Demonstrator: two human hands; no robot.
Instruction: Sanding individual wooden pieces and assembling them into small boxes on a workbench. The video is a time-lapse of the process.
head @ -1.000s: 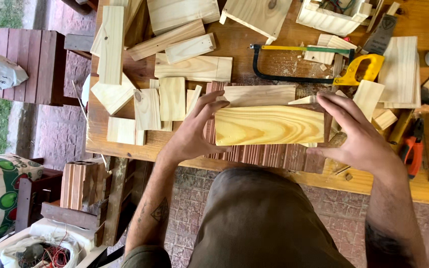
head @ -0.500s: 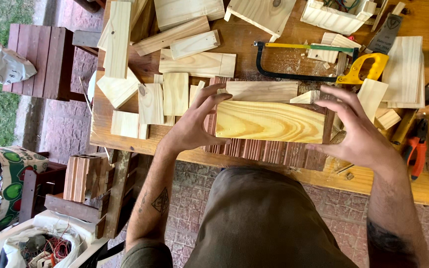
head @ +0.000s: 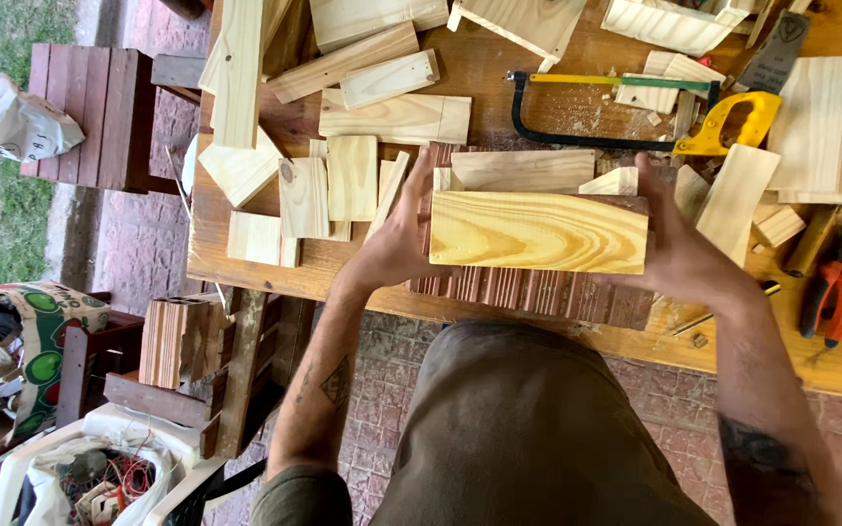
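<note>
The pale pine board is clamped endwise between the left hand and right hand above a ribbed dark panel at the workbench edge, where slackened pressure could drop it.

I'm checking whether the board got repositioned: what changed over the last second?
Very little. Both hands, left and right, kept pressing the ends of the pale board, which stayed across the ribbed dark piece at the bench edge. The left fingers look slightly straighter. The hacksaw, pliers and loose offcuts did not move.
</note>
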